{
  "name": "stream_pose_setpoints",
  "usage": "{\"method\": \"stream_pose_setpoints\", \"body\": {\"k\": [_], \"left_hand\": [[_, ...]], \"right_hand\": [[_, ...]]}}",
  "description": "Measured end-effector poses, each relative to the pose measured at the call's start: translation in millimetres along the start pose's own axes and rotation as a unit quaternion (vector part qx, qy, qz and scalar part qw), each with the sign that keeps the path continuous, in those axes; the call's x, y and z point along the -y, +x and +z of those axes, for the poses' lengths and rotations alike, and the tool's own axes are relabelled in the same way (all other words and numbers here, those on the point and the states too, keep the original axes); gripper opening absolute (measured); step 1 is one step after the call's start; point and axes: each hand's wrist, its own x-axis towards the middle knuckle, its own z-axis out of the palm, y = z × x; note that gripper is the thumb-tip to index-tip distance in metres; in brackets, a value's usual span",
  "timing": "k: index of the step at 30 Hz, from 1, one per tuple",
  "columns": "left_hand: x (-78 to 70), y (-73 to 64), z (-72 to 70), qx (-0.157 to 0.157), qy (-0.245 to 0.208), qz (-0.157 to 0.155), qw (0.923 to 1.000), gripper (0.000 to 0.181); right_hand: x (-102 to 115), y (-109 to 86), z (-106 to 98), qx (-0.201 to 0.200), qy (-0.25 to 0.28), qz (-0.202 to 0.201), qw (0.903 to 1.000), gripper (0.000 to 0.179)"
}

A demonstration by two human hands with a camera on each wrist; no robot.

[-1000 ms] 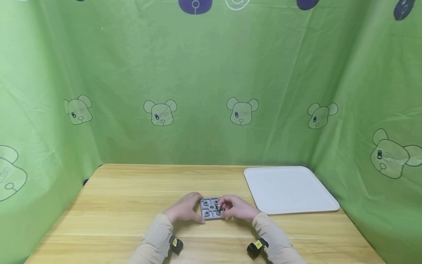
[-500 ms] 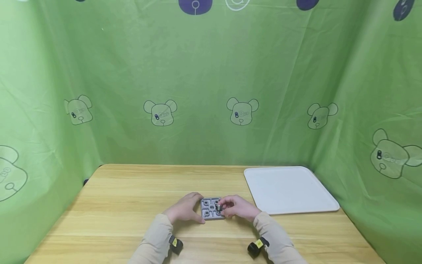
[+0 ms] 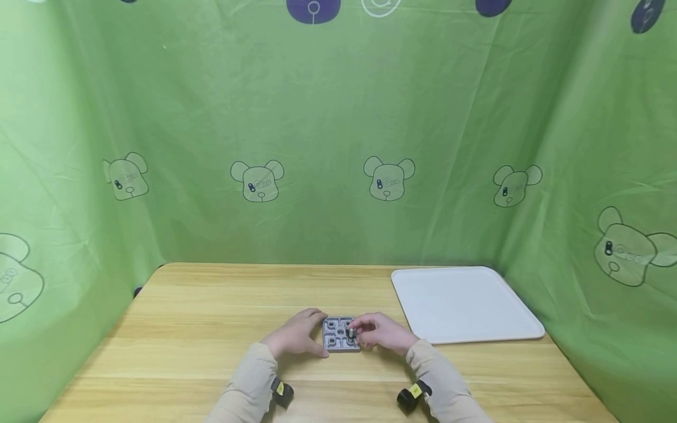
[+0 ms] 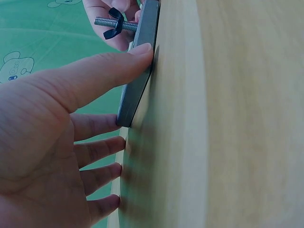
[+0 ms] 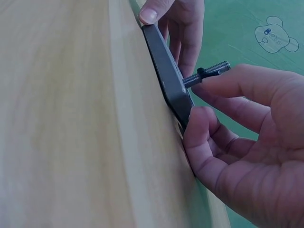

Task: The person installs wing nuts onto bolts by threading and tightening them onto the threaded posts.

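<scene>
A grey square metal plate (image 3: 332, 341) with recessed pockets and round holes lies on the table between the hands. My left hand (image 3: 296, 336) holds its left side, thumb at the near corner and fingers towards the far one. From the plate's right part a threaded bolt (image 5: 194, 80) stands up. On that bolt sits a black wing nut (image 4: 114, 23), part of the way along the thread. My right hand (image 3: 385, 333) pinches at the wing nut, its lower fingers curled against the plate's edge. Those fingers partly cover the plate's right side.
A white tray (image 3: 465, 305) lies at the back right of the wooden table (image 3: 222, 294), beyond the right hand. Green printed cloth (image 3: 328, 223) hangs around the back and both sides. Dark wrist cameras (image 3: 282, 395) are strapped to both forearms.
My right fingers have shifted slightly around the wing nut, which shows a little more openly. The plate has edged very slightly right. The left hand stays almost still.
</scene>
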Motion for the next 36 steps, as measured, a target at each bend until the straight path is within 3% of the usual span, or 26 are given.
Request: {"method": "stream_pose_setpoints", "body": {"k": [21, 36], "left_hand": [[-0.7, -0.7, -0.3, 0.000, -0.003, -0.002, 1.0000, 0.093], [1.0, 1.6, -0.8, 0.001, -0.001, -0.004, 1.0000, 0.093]], "right_hand": [[2.9, 3.8, 7.4, -0.033, -0.041, 0.014, 0.9985, 0.028], [3.1, 7.2, 16.7, -0.086, -0.064, 0.020, 0.9940, 0.020]]}}
